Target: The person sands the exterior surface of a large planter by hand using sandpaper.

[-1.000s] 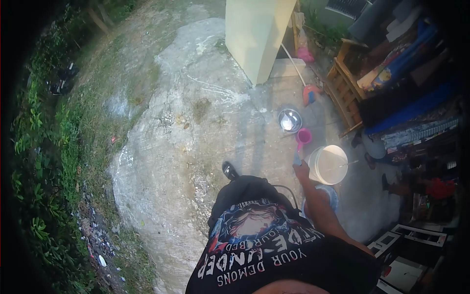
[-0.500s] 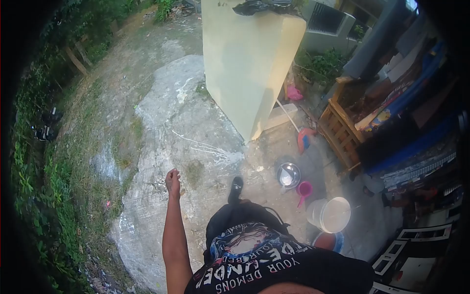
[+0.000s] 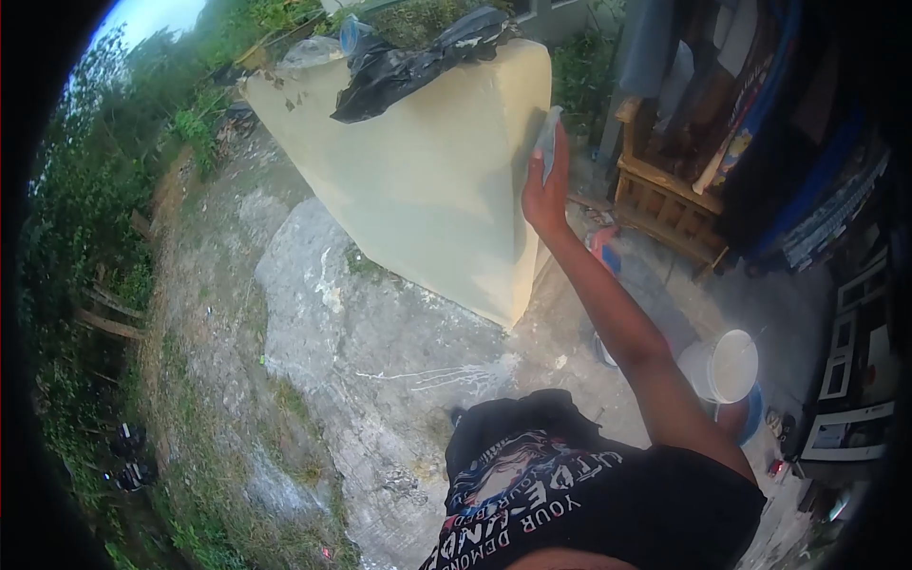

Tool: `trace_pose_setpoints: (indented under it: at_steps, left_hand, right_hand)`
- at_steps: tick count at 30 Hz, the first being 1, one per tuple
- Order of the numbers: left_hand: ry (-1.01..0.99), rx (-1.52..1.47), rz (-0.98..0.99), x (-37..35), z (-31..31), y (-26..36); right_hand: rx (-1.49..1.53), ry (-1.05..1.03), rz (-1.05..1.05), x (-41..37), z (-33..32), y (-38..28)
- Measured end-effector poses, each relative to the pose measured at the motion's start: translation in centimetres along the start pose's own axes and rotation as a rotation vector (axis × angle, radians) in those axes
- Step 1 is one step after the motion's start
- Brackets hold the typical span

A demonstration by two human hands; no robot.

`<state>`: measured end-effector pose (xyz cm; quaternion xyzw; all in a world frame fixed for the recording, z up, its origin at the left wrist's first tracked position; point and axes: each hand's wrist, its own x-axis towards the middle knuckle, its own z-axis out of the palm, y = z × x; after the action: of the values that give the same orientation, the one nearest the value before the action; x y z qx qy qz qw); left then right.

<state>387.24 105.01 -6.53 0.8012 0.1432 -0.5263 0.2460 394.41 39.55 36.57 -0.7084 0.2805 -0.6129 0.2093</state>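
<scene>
My right hand (image 3: 546, 190) is raised at the right side of a pale cream block-like structure (image 3: 418, 190). Its fingers are wrapped round a thin grey piece (image 3: 550, 133), which lies close to the structure's narrow right face; whether they touch is hard to tell. A crumpled black plastic sheet (image 3: 408, 71) drapes over the structure's top edge. My left hand is out of the frame.
A white bucket (image 3: 719, 368) stands at the right, beside a blue-rimmed basin (image 3: 750, 416). Behind is a wooden bench (image 3: 670, 204) with cloths. Grass (image 3: 199, 427) and trees border the rough concrete (image 3: 332, 313) on the left.
The view has tilted up and shifted left. My right arm has come into view, its hand holding the grey piece near the structure. My left arm has left the frame.
</scene>
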Motion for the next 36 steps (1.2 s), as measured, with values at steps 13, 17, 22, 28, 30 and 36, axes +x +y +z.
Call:
trace_pose_setpoints:
  at_steps: [13, 17, 22, 28, 30, 36]
  left_hand:
    - [0.185, -0.114, 0.979, 19.4, -21.1, 46.3]
    - [0.294, -0.037, 1.441, 4.0, -18.1, 66.2]
    - [0.487, 0.301, 2.305, -11.2, -8.0, 76.6]
    - [0.873, 0.003, 2.722, -15.3, -3.6, 85.7]
    - [0.788, -0.023, 2.777, -13.4, -3.0, 88.3]
    - [0.783, -0.084, 2.832, -12.4, -2.6, 89.4]
  right_hand:
    - [-0.287, 0.229, 0.088, -1.4, 8.9, 1.1]
    - [-0.374, 0.313, -0.178, 2.5, 8.6, -0.1]
    - [-0.475, 0.335, -0.439, -0.5, 8.9, 3.3]
    - [-0.72, 0.237, -0.463, -2.3, 8.2, 2.3]
    - [-0.81, 0.216, -0.466, -0.9, 8.8, 0.8]
    - [-1.185, 0.119, -0.339, -3.8, 13.0, 4.0]
